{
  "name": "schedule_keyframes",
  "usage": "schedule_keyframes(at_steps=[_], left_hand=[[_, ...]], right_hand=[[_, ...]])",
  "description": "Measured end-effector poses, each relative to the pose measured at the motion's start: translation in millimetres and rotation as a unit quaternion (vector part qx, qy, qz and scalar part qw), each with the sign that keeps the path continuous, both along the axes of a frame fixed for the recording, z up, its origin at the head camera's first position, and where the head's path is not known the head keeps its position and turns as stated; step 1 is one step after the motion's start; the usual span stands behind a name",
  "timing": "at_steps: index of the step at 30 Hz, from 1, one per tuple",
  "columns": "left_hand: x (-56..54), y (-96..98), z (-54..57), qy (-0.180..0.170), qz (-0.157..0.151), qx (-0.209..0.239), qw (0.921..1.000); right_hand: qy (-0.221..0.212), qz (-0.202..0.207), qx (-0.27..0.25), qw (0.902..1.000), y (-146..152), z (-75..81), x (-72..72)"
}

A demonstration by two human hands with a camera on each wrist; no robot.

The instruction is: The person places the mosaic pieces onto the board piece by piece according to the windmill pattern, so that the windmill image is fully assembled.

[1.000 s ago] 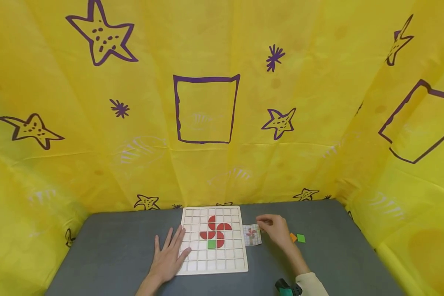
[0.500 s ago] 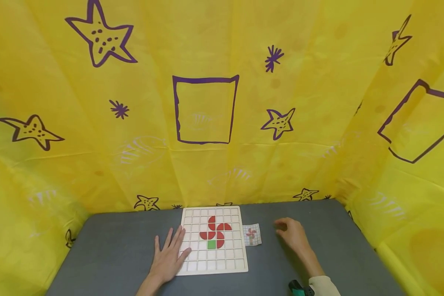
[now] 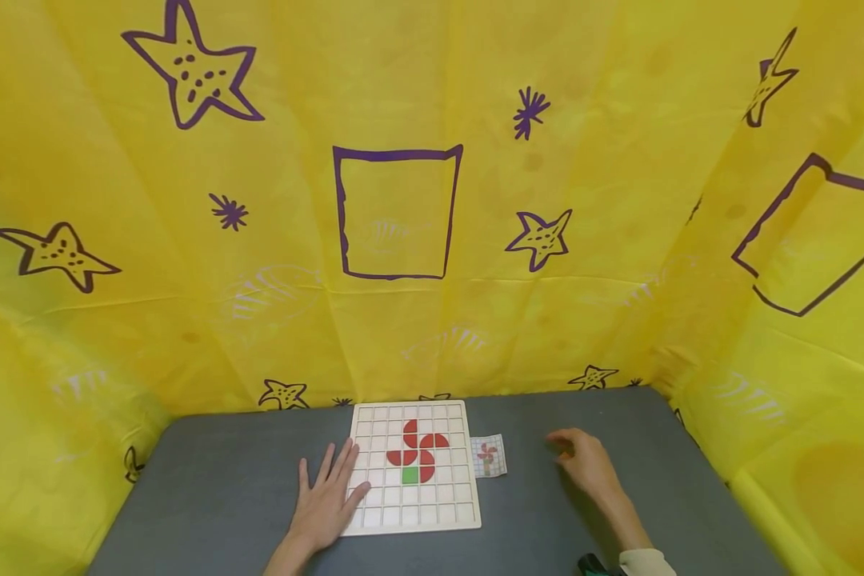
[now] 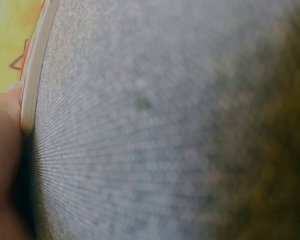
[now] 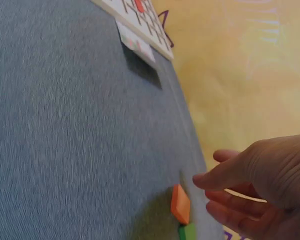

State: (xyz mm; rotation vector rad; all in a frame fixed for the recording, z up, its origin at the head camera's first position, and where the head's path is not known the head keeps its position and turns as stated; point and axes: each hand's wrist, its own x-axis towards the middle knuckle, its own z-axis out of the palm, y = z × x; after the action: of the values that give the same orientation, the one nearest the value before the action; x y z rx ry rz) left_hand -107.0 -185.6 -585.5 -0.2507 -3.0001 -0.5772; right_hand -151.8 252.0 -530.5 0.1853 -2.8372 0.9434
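Note:
My left hand (image 3: 326, 500) rests flat with spread fingers on the left edge of a white gridded board (image 3: 385, 516). On the board, several red quarter-round tiles (image 3: 427, 474) form a pinwheel, with a green square tile (image 3: 410, 475) at its lower left. My right hand (image 3: 586, 464) hovers to the right of the board, fingers loosely bent and holding nothing. Close to its fingertips in the right wrist view, an orange tile (image 5: 180, 205) lies on the table, a green tile (image 5: 187, 232) beside it. In the head view that hand hides most of them.
A small printed card (image 3: 495, 466) with a pinwheel picture lies against the board's right edge. The dark grey table (image 3: 216, 488) extends to both sides. Behind it and at the sides hangs a yellow cloth (image 3: 274, 240) with purple drawings.
My right hand has moved right, away from the card, and now covers the loose orange and green tiles. The left hand stays on the board.

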Motion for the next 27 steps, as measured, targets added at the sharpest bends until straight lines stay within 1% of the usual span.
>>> schedule_keyframes(at_steps=[4,7,11,21,27], left_hand=[[-0.2,-0.2,1.1,-0.006,0.001,0.001,1.0000],[-0.8,-0.6,0.6,-0.012,0.004,-0.001,0.9999],[-1.1,-1.2,-0.1,-0.010,0.003,-0.001,0.9999],[0.1,-2.1,-0.5,0.001,0.003,-0.002,1.0000],[-0.9,-1.4,-1.5,0.004,0.000,-0.004,1.0000]], right_hand=[[0.000,-0.008,0.015,0.9999,5.4,-0.9,2.3],[-0.012,-0.015,0.028,0.9994,7.4,-3.6,3.4],[-0.026,-0.024,0.042,0.9985,8.2,-7.9,3.4],[-0.005,-0.034,0.045,0.9984,4.3,-11.0,3.5],[-0.011,-0.040,0.053,0.9977,3.9,-8.5,4.2]])
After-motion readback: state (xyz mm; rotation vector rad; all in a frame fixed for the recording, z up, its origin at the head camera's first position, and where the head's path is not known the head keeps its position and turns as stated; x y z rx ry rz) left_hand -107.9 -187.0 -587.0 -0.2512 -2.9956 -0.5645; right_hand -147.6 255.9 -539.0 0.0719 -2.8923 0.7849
